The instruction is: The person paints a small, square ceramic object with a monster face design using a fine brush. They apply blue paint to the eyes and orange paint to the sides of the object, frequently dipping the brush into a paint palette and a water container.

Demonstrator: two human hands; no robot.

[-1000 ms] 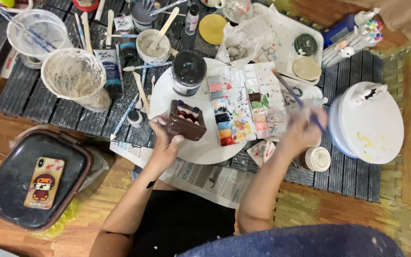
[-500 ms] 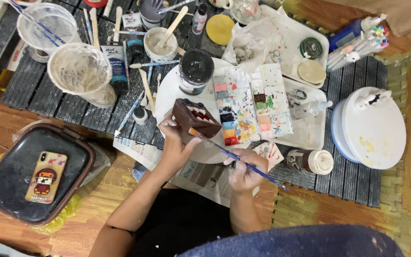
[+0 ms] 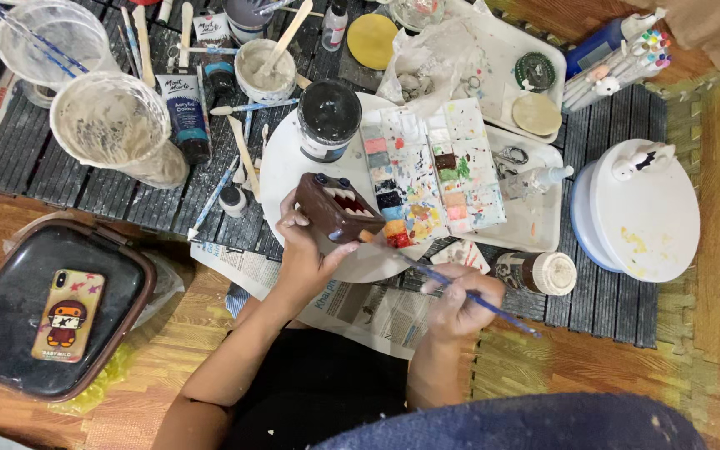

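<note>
My left hand (image 3: 306, 254) grips a brown box-shaped clay figure (image 3: 335, 210) with a toothed mouth, tilted above the round white plate (image 3: 281, 171). In my right hand (image 3: 460, 298) is a thin blue paintbrush (image 3: 452, 283), its tip touching the figure's lower right edge. A paint palette (image 3: 431, 171) with many coloured wells lies just right of the figure. A black-lidded paint jar (image 3: 328, 117) stands on the plate behind it.
Two clear plastic cups (image 3: 110, 125) and a tube of paint (image 3: 187, 112) stand at the left with several brushes. A phone (image 3: 67, 315) lies on a dark tray (image 3: 10, 275). A white round container (image 3: 643, 212) sits right, newspaper (image 3: 352, 304) under my arms.
My right hand came back from the far right beside the white container to the figure, bringing the brush tip against it. My left hand lifted and tilted the figure.
</note>
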